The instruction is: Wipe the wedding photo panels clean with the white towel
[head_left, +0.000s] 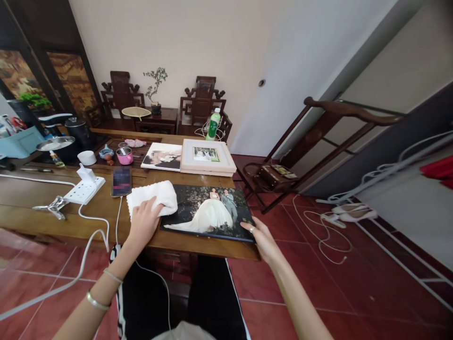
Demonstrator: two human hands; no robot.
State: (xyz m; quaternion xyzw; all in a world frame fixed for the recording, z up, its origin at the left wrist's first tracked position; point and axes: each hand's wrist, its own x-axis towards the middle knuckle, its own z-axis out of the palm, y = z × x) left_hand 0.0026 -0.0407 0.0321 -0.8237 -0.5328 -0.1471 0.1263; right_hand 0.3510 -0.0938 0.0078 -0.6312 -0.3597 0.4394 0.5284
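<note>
A photo album (191,208) with a wedding picture on its dark cover lies on the wooden table near its front right corner. My right hand (260,236) grips the album's lower right corner, thumb on top and the other fingers hidden beneath. Bunched under my left hand (145,217) is a white cloth (166,193), which overlaps the album's left end. The fingers of that hand are curled over the cloth. Behind the album sit a pale boxed frame (226,165) with a small photo and a white-edged photo book (163,163).
On the wooden table (187,243), a phone (121,182), a power strip (85,189), a small metal tripod (53,208) and a pink cup (124,156) stand left. A green bottle (213,125) is at the back. A wooden chair (304,146) stands right; cables (318,231) lie on the floor.
</note>
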